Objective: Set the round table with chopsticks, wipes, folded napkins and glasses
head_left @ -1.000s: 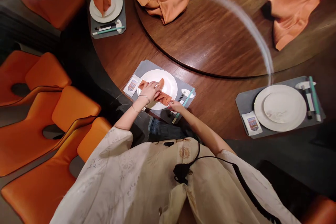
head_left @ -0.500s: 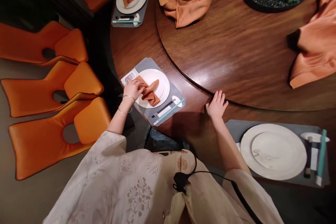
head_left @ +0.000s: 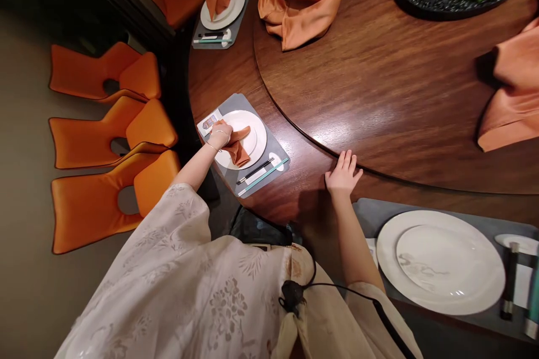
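My left hand [head_left: 221, 133], with bangles at the wrist, is closed on the left end of a folded orange napkin [head_left: 239, 152]. Its fingertips are mostly hidden. The napkin lies on a white plate [head_left: 260, 148], which sits on a grey placemat [head_left: 236, 102]. In front of the plate are black chopsticks [head_left: 255, 171], a teal-wrapped stick [head_left: 263, 177] and a white rest [head_left: 276, 161]. Flat on the wooden table [head_left: 303, 174], beside the turntable's rim, my right hand [head_left: 343, 176] rests with its fingers spread, holding nothing.
The turntable [head_left: 357, 95] carries a ring-shaped orange cloth [head_left: 311, 17], another orange cloth [head_left: 516, 95] and a moss planter [head_left: 458, 5]. A bare plate setting [head_left: 438, 261] lies at the right, another with a napkin [head_left: 223, 11] farther off. Orange chairs [head_left: 92, 202] line the left.
My left hand has curled from lying over the napkin's edge to closing on its left end. My right hand stays flat on the table. The view has shifted somewhat.
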The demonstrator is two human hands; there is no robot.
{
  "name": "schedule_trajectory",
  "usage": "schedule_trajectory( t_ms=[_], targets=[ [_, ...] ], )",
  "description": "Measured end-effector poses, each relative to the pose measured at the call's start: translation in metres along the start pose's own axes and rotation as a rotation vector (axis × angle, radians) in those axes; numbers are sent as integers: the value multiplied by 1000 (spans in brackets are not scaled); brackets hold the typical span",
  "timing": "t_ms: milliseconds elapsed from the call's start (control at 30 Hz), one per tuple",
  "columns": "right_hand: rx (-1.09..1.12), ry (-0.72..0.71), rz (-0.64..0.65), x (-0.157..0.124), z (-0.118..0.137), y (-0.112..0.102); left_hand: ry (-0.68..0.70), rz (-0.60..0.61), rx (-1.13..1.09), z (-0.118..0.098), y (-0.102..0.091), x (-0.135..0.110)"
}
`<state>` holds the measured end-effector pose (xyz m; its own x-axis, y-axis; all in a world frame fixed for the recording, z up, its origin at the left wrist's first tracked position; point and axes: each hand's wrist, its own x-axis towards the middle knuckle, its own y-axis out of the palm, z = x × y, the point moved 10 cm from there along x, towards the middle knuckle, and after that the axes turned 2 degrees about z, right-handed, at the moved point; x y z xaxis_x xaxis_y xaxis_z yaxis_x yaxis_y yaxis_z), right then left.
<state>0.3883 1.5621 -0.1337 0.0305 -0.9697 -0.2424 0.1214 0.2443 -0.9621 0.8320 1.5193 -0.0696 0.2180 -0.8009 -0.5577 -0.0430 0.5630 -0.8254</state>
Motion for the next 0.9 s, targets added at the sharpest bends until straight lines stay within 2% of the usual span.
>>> schedule_trajectory(
  t_ms=[133, 300, 467, 533, 667, 733, 800, 900],
  targets=[
    [-14, -19, 1, -1, -4, 0, -84, 88, 144, 14, -2, 10],
    [-17, 7, 21, -3, -14, 0, -67, 94, 147, 14, -2, 12],
    [-11, 54, 24, -8, -35, -4, -36, 122, 88, 16, 0, 10],
    [-5, 66, 8, -10, -46, -8, -13, 65, -10, 23, -14, 9],
    [-3, 120, 3, -16, -72, -14, 48, -241, -157, 43, -72, -2],
    [-8, 163, 16, -17, -88, -17, 62, -331, -186, 48, -96, -9],
    [-4, 209, 30, -16, -104, -21, 76, -352, -201, 41, -110, -13],
    [41, 319, 52, -11, -130, -32, 126, -317, -208, 6, -118, -5]
  ],
)
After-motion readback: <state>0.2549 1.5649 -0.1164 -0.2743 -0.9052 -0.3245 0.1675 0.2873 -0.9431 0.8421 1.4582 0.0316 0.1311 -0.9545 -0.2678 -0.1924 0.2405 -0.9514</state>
